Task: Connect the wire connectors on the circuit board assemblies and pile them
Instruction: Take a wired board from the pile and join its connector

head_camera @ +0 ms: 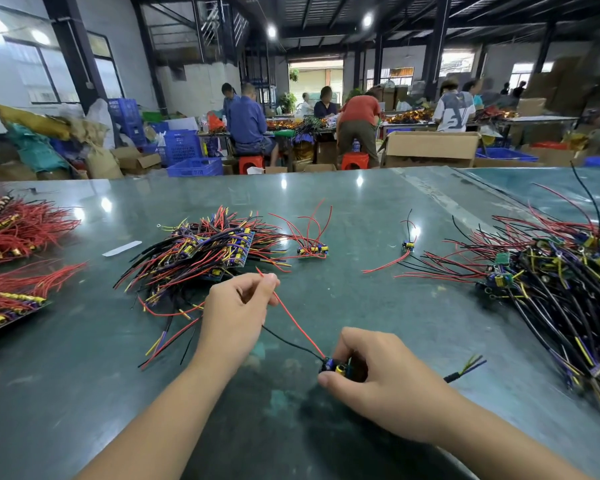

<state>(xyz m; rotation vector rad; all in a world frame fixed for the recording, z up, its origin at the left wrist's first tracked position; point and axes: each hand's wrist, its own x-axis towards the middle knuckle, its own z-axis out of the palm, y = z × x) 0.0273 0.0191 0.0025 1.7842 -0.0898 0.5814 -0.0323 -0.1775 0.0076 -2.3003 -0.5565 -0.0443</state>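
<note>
My right hand (378, 372) grips a small circuit board assembly (336, 367) with a yellow part, low over the green table (361, 209). A red wire (293, 320) and a black wire (288, 341) run up-left from it. My left hand (236, 310) pinches the red wire near its free end. Black and yellow leads (468, 368) stick out to the right of my right hand. A stacked pile of boards with wires (208, 251) lies just beyond my left hand. A big loose heap of assemblies (551, 285) lies at the right.
A short row of boards (313, 250) and a single board (408, 247) lie mid-table. Bundles of red wires (18, 226) fill the left edge, with a white strip (122, 248) nearby. People work at benches behind, among cardboard boxes (430, 147) and blue crates (194, 166).
</note>
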